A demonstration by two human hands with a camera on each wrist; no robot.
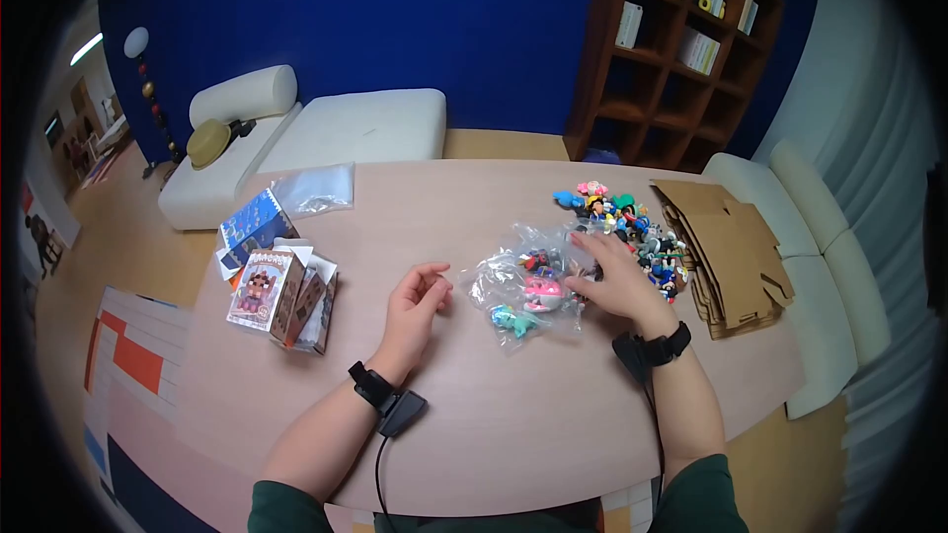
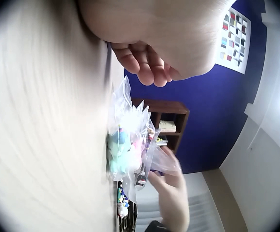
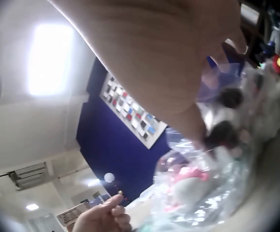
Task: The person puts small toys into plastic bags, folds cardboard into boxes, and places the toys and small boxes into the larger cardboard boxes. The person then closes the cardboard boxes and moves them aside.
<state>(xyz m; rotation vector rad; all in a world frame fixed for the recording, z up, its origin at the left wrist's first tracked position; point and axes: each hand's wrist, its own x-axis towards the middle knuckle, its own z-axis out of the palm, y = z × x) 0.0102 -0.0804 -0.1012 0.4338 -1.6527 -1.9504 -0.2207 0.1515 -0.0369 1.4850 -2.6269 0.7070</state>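
Observation:
Clear plastic bags (image 1: 484,281) lie together mid-table, with small toy figures inside. A pink and white figure (image 1: 543,293) and a teal figure (image 1: 512,320) show through the plastic, and a darker one lies behind them. My right hand (image 1: 620,278) reaches over the right side of these bags, thumb and fingers spread apart, with crinkled plastic at the fingertips. The right wrist view is blurred there. To the left of the bags, my left hand (image 1: 413,306) rests on its side at the table, fingers loosely bent and holding nothing.
Several loose toy figures (image 1: 632,222) are heaped beyond my right hand. Flattened brown cardboard (image 1: 726,252) lies at the right edge. On the left stand a brown toy box (image 1: 262,291) and a blue box (image 1: 255,229), with flat plastic bags (image 1: 321,190) behind.

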